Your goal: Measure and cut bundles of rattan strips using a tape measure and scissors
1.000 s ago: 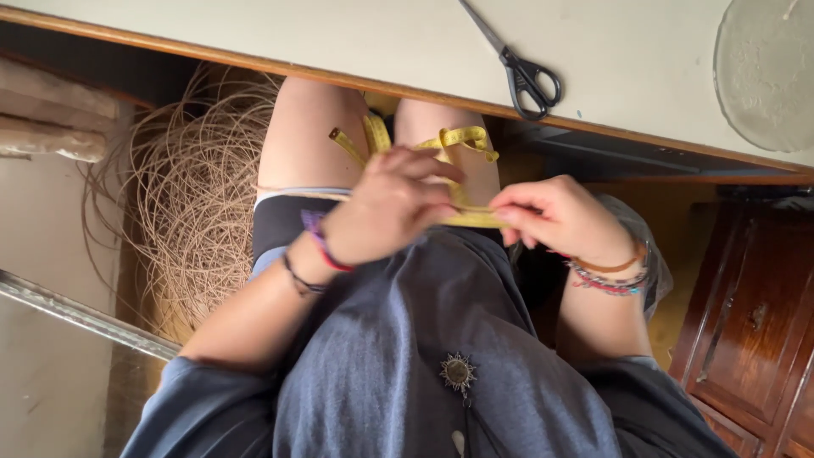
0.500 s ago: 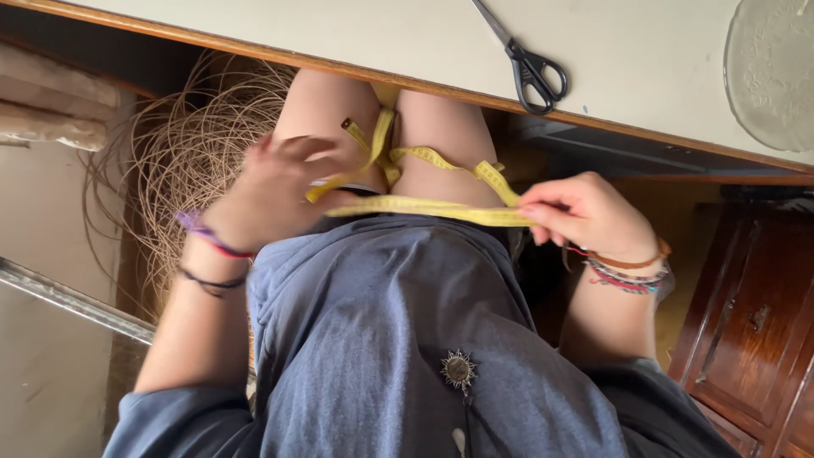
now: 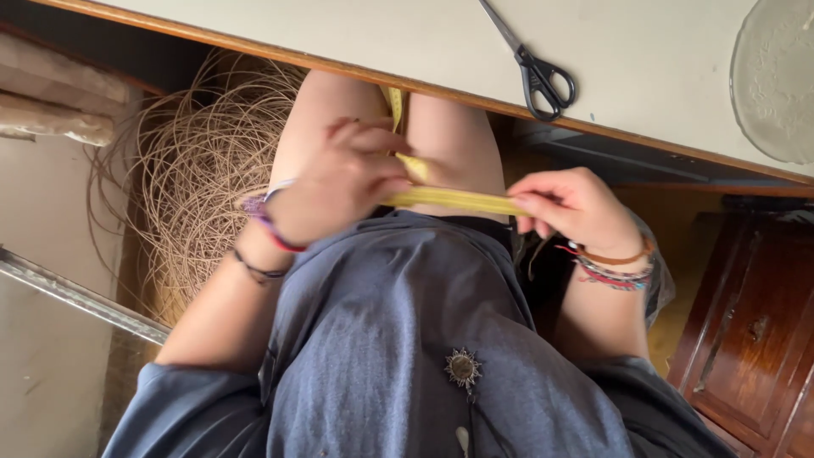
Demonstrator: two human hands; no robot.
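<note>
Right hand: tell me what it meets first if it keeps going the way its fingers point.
The right hand pinches the yellow tape, fingers pointing toward the left hand. Going straight along the tape, it would likely meet the left hand's fingers first, though depth is hard to judge.

We're in a loose slate-blue tee (image 3: pixel 407 339), sleeves wide and ending above the elbows. A small round metal brooch (image 3: pixel 462 366) with a spiky sunburst rim is pinned mid-chest; a thin dark cord hangs below it. Dark shorts (image 3: pixel 483 222) show at the shirt hem; legs are bare below them. Our left hand (image 3: pixel 339 182) has a purple-and-red woven band at the wrist, with a thin black cord bracelet further up the forearm. Our right hand (image 3: pixel 572 208) carries a stack at the wrist: one plain brown band, then several thin beaded and braided strands in mixed colours, with loose thread ends dangling.
</note>
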